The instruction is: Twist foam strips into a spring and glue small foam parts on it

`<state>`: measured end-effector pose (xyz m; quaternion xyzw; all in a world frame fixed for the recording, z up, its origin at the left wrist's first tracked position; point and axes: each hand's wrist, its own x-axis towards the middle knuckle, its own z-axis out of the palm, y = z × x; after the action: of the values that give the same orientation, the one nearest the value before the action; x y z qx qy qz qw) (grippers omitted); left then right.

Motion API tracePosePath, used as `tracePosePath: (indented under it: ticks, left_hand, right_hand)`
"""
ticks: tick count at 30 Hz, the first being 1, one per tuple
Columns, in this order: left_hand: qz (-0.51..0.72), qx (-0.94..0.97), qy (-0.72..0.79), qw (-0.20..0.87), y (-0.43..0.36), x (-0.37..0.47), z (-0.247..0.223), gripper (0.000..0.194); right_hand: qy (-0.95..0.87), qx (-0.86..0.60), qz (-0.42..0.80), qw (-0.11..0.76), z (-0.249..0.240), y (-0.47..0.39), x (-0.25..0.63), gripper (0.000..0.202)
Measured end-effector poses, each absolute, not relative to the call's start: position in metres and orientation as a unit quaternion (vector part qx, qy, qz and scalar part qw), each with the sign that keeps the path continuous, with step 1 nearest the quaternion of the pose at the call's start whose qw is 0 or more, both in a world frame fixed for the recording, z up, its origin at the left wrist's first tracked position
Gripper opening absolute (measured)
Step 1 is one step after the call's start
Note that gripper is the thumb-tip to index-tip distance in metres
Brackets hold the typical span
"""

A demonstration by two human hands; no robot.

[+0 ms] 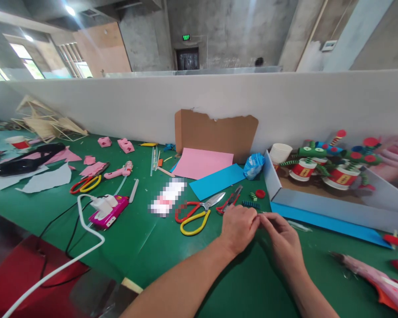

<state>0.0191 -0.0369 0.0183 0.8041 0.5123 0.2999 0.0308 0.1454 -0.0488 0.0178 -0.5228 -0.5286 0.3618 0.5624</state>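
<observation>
Close together above the green table (146,260), my left hand (239,227) and my right hand (283,236) meet at the fingertips. The fingers of each are closed in a pinch. Whatever lies between them is too small or hidden to make out. Just beyond the left hand are red-handled pliers (232,199) and scissors (206,206) with one red and one yellow handle. A dark blue folded paper spring (251,204), a short green folded paper spring (253,196) and a red disc (260,193) lie past the fingertips.
At the right, an open box (315,206) holds paper-cup figures (340,177) with green limbs. A pink glue gun (378,276) lies near the right edge. Pink paper (202,163) and blue paper (217,181) lie ahead. A magenta power strip (111,214) with a white cable stands left.
</observation>
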Motion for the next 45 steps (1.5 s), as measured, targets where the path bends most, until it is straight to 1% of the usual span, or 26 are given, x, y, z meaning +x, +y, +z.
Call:
tracePosePath:
  ticks: [3, 8, 14, 20, 26, 29, 30, 33, 38, 40, 43, 45]
  left_hand:
    - [0.304, 0.811, 0.499, 0.023, -0.037, 0.021, 0.018, 0.029]
    - [0.316, 0.813, 0.489, 0.004, -0.037, 0.022, 0.017, 0.033]
    - [0.313, 0.808, 0.499, 0.002, -0.035, 0.018, 0.017, 0.031]
    - [0.317, 0.817, 0.482, -0.004, -0.033, 0.019, 0.016, 0.033]
    - [0.351, 0.805, 0.475, 0.054, -0.029, 0.015, 0.011, 0.039]
    - [0.384, 0.772, 0.498, 0.094, -0.027, 0.010, 0.006, 0.037]
    - [0.391, 0.767, 0.499, 0.101, -0.027, 0.009, 0.005, 0.036]
    - [0.393, 0.775, 0.483, 0.111, -0.027, 0.009, 0.002, 0.038]
    - [0.401, 0.778, 0.470, 0.114, -0.028, 0.011, 0.001, 0.041]
    - [0.397, 0.774, 0.480, 0.114, -0.028, 0.010, 0.001, 0.041]
    - [0.388, 0.768, 0.496, 0.117, -0.026, 0.007, 0.002, 0.039]
    - [0.401, 0.759, 0.498, 0.121, -0.025, 0.004, 0.005, 0.039]
  right_hand:
    - [-0.484, -0.507, 0.408, 0.586, 0.015, -0.046, 0.146, 0.035]
    - [-0.463, -0.500, 0.438, 0.587, 0.012, -0.044, 0.147, 0.036]
    - [-0.457, -0.477, 0.473, 0.583, 0.014, -0.045, 0.145, 0.031]
    - [-0.430, -0.427, 0.530, 0.594, 0.012, -0.041, 0.148, 0.032]
    - [-0.391, -0.415, 0.577, 0.585, 0.011, -0.040, 0.145, 0.036]
    - [-0.376, -0.398, 0.601, 0.582, 0.012, -0.042, 0.140, 0.043]
    - [-0.380, -0.395, 0.600, 0.583, 0.013, -0.043, 0.139, 0.042]
    - [-0.401, -0.401, 0.554, 0.609, 0.012, -0.044, 0.138, 0.031]
    - [-0.336, -0.400, 0.585, 0.620, 0.009, -0.040, 0.141, 0.041]
    - [-0.347, -0.412, 0.582, 0.609, 0.008, -0.040, 0.141, 0.043]
    - [-0.408, -0.425, 0.547, 0.595, 0.008, -0.040, 0.140, 0.037]
    - [-0.418, -0.439, 0.505, 0.614, 0.008, -0.038, 0.143, 0.033]
